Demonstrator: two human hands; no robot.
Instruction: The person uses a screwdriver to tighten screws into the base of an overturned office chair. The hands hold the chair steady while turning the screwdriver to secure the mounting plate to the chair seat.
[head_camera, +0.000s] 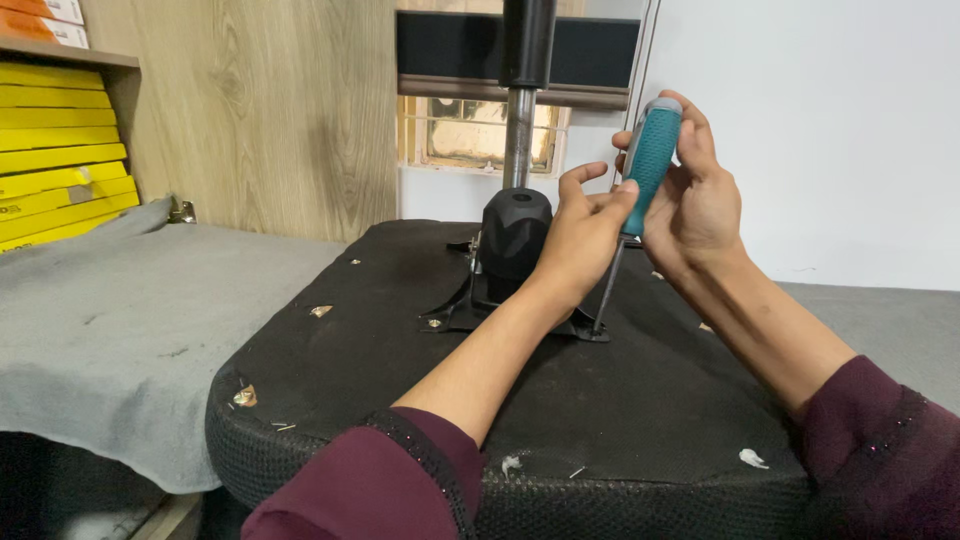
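Screwdriver (640, 190) first: it stands nearly upright over the upturned black chair seat (400, 400), teal-and-grey handle at the top, thin dark shaft running down to a tip that sits at the right-hand corner of the black metal mounting plate (455, 312) bolted to the seat. I take that plate as my landmark for everything else.

My right hand (700, 195) is above and to the right of the plate, fingers curled around the handle from behind, thumb side toward the grey cap. My left hand (585, 225) comes in from the near side of the plate and pinches the lower front of the same handle between thumb and fingertips, so both hands are closed on the one tool and nearly touching each other. Both forearms wear dark maroon sleeves (380, 480).

Rising from the middle of the plate is a ribbed black plastic cover (512, 232), and out of it a metal column (519, 125) climbs past the top of the view. The left hand partly hides the cover's right side. Screw heads show at the plate's near-left corner.

Left of the plate, beyond the seat edge, lies a grey felt mat (110, 320); farther left, yellow boxes (60, 140) are stacked on a shelf. Behind the plate stands a wood-grain panel (260, 110).
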